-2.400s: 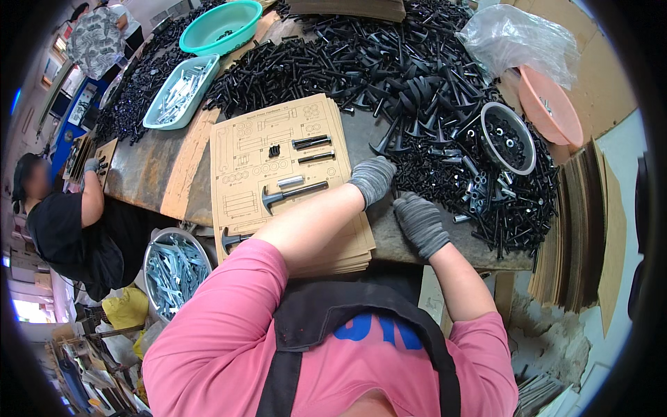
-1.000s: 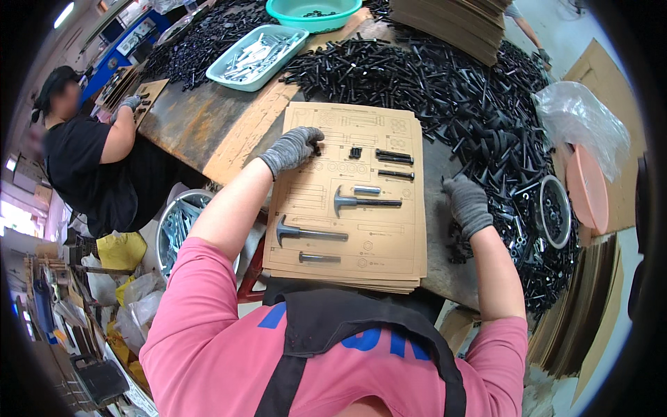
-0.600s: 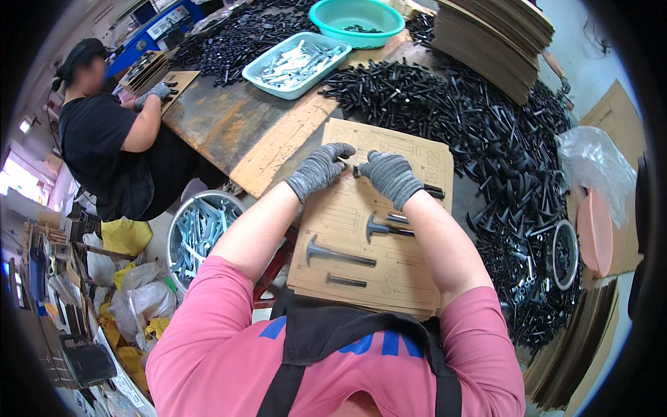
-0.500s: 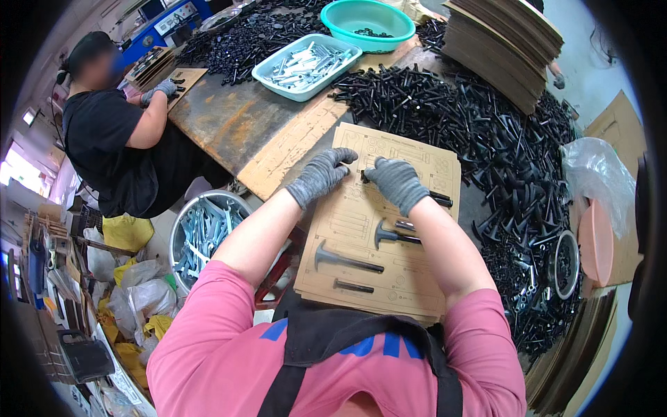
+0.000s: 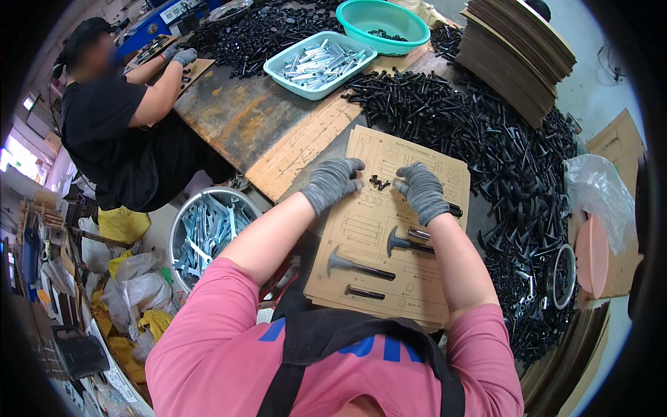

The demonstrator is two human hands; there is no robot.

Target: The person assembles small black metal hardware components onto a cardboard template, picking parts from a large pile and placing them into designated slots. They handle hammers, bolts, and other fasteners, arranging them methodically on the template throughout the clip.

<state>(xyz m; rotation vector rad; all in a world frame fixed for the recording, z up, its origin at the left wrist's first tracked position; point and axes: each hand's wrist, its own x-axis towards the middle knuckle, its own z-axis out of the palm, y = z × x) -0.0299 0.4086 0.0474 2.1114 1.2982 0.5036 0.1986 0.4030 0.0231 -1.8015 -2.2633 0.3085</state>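
Observation:
A stack of printed cardboard sheets (image 5: 347, 240) lies in front of me. A small cluster of black screws (image 5: 379, 182) rests loose on the top sheet, between my hands. My left hand (image 5: 335, 184), in a grey knit glove, is at the sheet's left edge, fingers apart and holding nothing. On the other side of the screws, my right hand (image 5: 422, 193), gloved alike, is open with its fingertips just off them. Lower on the sheet lie two black T-shaped parts, one nearer (image 5: 361, 267) and one farther, a black bolt (image 5: 365, 292) and a short metal tube (image 5: 419, 234). My right wrist partly covers a black rod (image 5: 455, 209).
Black bolts (image 5: 410, 104) and T-shaped parts heap along the right. Behind stand a pale tray (image 5: 272, 78) of silver tubes, a green basin (image 5: 342, 21) and a cardboard stack (image 5: 514, 55). A metal bowl (image 5: 174, 236) of wrenches stands left. A co-worker (image 5: 104, 132) sits at the far left.
My right hand has let go of the black screws and drawn back to the right; they now lie on the sheet. My left hand stays near the edge. The co-worker's hands have come together.

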